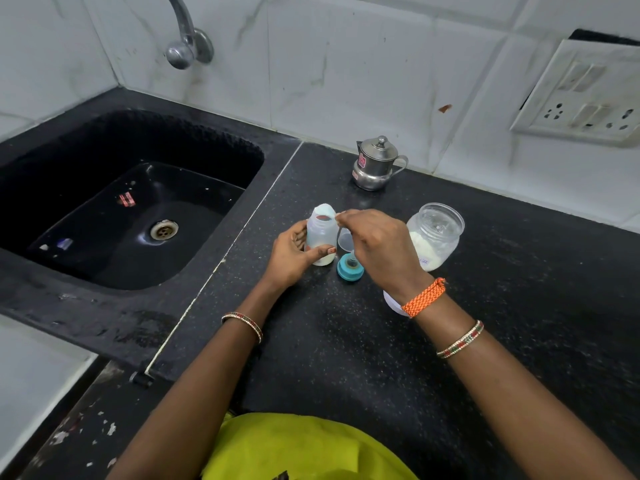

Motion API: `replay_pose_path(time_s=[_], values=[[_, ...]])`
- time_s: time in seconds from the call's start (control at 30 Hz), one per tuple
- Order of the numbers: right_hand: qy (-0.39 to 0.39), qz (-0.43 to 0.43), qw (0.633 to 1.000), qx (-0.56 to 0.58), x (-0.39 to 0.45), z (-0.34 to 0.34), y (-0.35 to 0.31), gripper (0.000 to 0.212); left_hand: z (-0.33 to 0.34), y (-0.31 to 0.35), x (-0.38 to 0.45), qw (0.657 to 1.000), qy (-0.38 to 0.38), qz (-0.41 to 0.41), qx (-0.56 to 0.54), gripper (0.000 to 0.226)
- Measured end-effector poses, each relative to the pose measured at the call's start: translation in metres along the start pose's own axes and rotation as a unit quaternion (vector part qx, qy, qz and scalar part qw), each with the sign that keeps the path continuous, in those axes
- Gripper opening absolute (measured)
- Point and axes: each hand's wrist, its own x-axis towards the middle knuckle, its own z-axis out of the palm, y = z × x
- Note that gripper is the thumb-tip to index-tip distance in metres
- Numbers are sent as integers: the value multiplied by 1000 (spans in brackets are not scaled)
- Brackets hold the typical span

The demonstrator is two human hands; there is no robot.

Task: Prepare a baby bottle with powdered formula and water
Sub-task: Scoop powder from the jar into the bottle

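Observation:
A small translucent baby bottle (321, 241) stands uncapped on the black counter (346, 341), with white powder or liquid at its bottom. My left hand (289, 258) wraps around its left side. My right hand (377, 247) pinches a white scoop (325, 211) tipped over the bottle's mouth. The teal ring with the teat (350, 267) lies on the counter just right of the bottle, beside a clear cap (344, 240). An open glass jar (434, 235) holding white formula powder stands behind my right hand.
A small lidded steel pot (377, 164) stands near the tiled wall. A black sink (138, 216) with a tap (185, 39) above lies to the left. A white lid (393, 301) shows under my right wrist. A switchboard (585, 95) is on the right wall.

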Motion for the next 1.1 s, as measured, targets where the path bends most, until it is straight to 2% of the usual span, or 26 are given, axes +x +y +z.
replay_pose_path(time_s=[0.3,0.47,0.57,0.63,0.7,0.77,0.83,0.97,1.1], values=[[23,6,1000,1,-6,1,-2,30,0,-2,-1,1000,-5,2,7,59],[5,31,999,6,-3,2,-1,29,1,-1,-3,1000,-9,9,1,59],[62,82,993,55,-2,-2,-5,27,2,1,-4,1000,-14,3,6,59],[131,172,966,138,3,-11,-5,23,0,1,-1,999,-32,-17,31,72],[189,243,929,204,8,-23,1,18,-8,0,0,993,-84,-62,63,106],[239,277,911,189,8,-39,21,15,-13,5,6,982,-136,-97,87,127],[254,289,908,165,5,-49,31,15,-29,15,-1,989,-99,-86,73,119],[263,333,902,76,-10,-74,61,17,-42,54,-3,999,-16,23,29,78],[212,344,914,-40,-27,-88,84,16,-13,94,11,993,-42,109,32,60]])
